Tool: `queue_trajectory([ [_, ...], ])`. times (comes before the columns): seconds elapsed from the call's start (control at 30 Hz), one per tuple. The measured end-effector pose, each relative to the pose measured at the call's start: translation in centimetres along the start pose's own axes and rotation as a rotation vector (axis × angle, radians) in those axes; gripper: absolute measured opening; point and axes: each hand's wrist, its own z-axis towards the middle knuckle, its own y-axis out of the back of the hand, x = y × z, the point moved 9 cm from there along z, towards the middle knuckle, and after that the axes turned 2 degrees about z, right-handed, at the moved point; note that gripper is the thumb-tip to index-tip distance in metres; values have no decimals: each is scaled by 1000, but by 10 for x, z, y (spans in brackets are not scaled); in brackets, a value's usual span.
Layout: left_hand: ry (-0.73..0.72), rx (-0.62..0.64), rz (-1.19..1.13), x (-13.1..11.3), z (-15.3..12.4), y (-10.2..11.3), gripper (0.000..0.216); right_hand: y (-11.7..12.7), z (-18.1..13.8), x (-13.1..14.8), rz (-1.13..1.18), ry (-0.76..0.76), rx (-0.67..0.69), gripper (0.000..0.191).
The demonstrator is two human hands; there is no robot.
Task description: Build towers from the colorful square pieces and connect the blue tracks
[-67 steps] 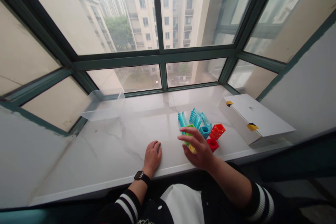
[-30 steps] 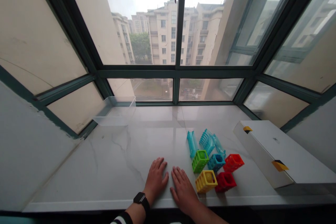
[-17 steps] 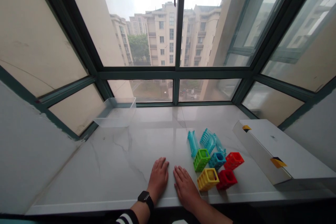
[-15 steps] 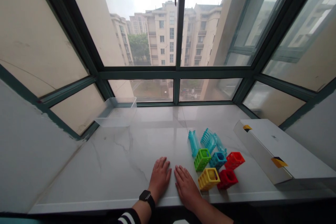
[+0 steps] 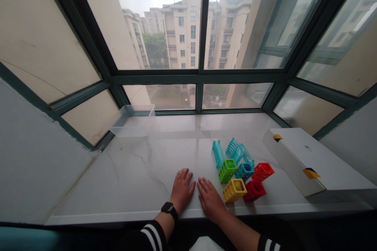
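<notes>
My left hand [image 5: 182, 189] and my right hand [image 5: 209, 199] lie flat, side by side, on the white marble sill [image 5: 132, 172] near its front edge, fingers stretched out, holding nothing. Just right of my right hand lies a cluster of perforated plastic blocks: yellow [image 5: 234, 190], green [image 5: 227, 170], blue [image 5: 244, 171], and two red ones [image 5: 254, 190] [image 5: 263, 171]. Behind them lie translucent teal curved track pieces [image 5: 234, 150]. The yellow block nearly touches my right hand.
A clear plastic tub [image 5: 133, 120] stands at the sill's back left by the window. A long white cardboard box [image 5: 306, 162] with yellow tape lies at the right. Dark green window frames close off the back and sides.
My right hand came down from hovering over the blocks to lie flat beside my left. Since then both hands have stayed put; only the view has shifted slightly.
</notes>
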Motion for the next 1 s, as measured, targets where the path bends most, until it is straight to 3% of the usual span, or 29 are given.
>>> queue_trajectory([
  [0.1, -1, 7, -13, 0, 1, 0, 37, 12, 1, 13, 51, -73, 66, 67],
  [0.17, -1, 10, -23, 1, 2, -1, 39, 37, 0, 38, 146, -38, 79, 68],
  [0.23, 3, 12, -30, 2, 2, -3, 41, 86, -3, 74, 273, 111, -17, 65],
  [0.33, 5, 7, -37, 3, 2, -3, 41, 182, -17, 109, 417, 330, -192, 55],
  [0.43, -3, -7, -36, 1, 2, 0, 39, 269, -30, 100, 330, 353, -372, 39],
  [0.5, -7, -7, -31, 0, 3, 1, 37, 302, -37, 78, 213, 302, -406, 25],
  [0.6, -14, -1, -29, 0, 3, 2, 36, 309, -44, 41, 41, 215, -292, 14],
  [0.73, -18, -3, -34, -1, 4, 3, 35, 275, -54, 3, -86, 130, -124, 48],
  [0.87, -12, 7, -44, -2, 5, 4, 35, 241, -58, -14, -104, 98, -23, 55],
  [1.0, -2, 33, -34, -2, 5, 4, 35, 230, -55, -23, -72, 13, 24, 54],
])
